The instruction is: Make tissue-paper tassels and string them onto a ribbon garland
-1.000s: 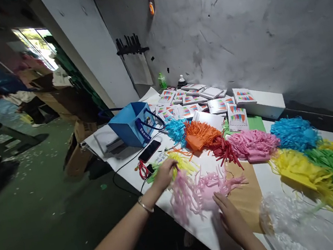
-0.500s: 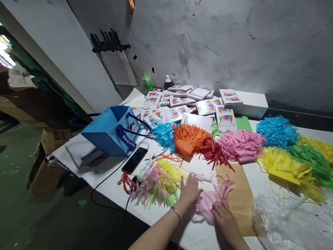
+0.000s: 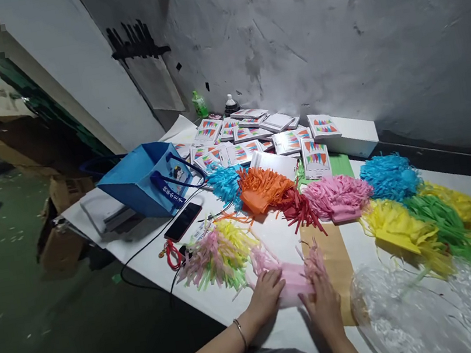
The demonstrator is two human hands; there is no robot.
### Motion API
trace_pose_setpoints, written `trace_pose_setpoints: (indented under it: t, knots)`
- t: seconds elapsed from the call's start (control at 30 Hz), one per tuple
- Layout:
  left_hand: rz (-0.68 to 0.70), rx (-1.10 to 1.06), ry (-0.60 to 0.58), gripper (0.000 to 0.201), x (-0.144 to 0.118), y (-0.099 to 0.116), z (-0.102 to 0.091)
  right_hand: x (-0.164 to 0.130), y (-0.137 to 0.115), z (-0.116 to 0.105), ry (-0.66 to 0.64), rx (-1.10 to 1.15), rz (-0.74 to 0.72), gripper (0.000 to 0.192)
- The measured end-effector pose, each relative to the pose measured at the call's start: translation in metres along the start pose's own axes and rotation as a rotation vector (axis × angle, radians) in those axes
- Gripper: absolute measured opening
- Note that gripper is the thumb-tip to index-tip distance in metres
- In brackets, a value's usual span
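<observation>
A pink tissue-paper tassel sheet (image 3: 294, 281) lies on the white table in front of me, its middle flat and its fringed strips bunched at both sides. My left hand (image 3: 267, 297), with a bracelet at the wrist, rests on its left part, fingers laid over the paper. On the right part lies my right hand (image 3: 325, 300), fingers stretched out over the fringe and thumb apart. The undersides of both hands are hidden. Just left of the sheet is a loose pink, yellow and green tassel bundle (image 3: 221, 255). Brown paper (image 3: 341, 278) lies to the right.
Behind are orange (image 3: 264, 191), pink (image 3: 339, 197), blue (image 3: 389, 177) and yellow (image 3: 396, 226) tassel bundles. Clear plastic bags (image 3: 409, 313) lie at right. A blue gift bag (image 3: 134, 180), a phone (image 3: 183, 222) and a cable stand left; several printed packs (image 3: 245, 151) lie along the wall.
The pink sheet has been spread flatter between my hands. My left hand has come down from the strips onto the sheet, and my right hand has moved up over the right fringe.
</observation>
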State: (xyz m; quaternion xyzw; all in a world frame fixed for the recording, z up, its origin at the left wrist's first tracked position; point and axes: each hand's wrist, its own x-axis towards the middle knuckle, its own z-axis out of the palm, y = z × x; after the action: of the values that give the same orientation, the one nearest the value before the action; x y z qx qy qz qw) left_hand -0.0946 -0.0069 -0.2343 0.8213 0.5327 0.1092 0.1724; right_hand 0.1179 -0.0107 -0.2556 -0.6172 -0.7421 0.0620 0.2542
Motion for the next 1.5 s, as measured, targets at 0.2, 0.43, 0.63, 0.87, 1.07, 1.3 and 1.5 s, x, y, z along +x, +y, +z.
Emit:
trace_pose_setpoints:
  t: [0.2, 0.43, 0.63, 0.87, 1.07, 1.3, 1.5]
  knots:
    - [-0.015, -0.004, -0.024, 0.049, -0.007, -0.002, 0.013, -0.008, 0.043, -0.037, 0.305, 0.234, 0.353, 0.038]
    - [0.02, -0.021, -0.004, 0.045, -0.01, 0.004, 0.008, -0.003, 0.0, -0.023, -0.108, 0.094, -0.411, 0.037]
    - [0.143, -0.053, 0.035, 0.037, -0.012, 0.01, -0.006, 0.002, -0.001, 0.0, -0.095, 0.111, -0.406, 0.028]
    - [-0.105, -0.148, -0.086, 0.022, 0.005, 0.023, -0.004, 0.01, -0.001, -0.013, -0.122, 0.076, -0.222, 0.022]
    - [-0.365, -0.094, -0.124, 0.033, 0.042, 0.026, -0.011, 0.032, -0.005, -0.011, -0.109, -0.072, 0.007, 0.033]
    - [-0.509, -0.024, -0.225, 0.034, 0.076, 0.023, -0.018, 0.054, -0.008, -0.002, -0.111, -0.184, 0.083, 0.03]
    - [-0.515, 0.013, -0.276, 0.036, 0.085, 0.023, -0.022, 0.052, -0.005, -0.004, -0.05, -0.17, 0.035, 0.025]
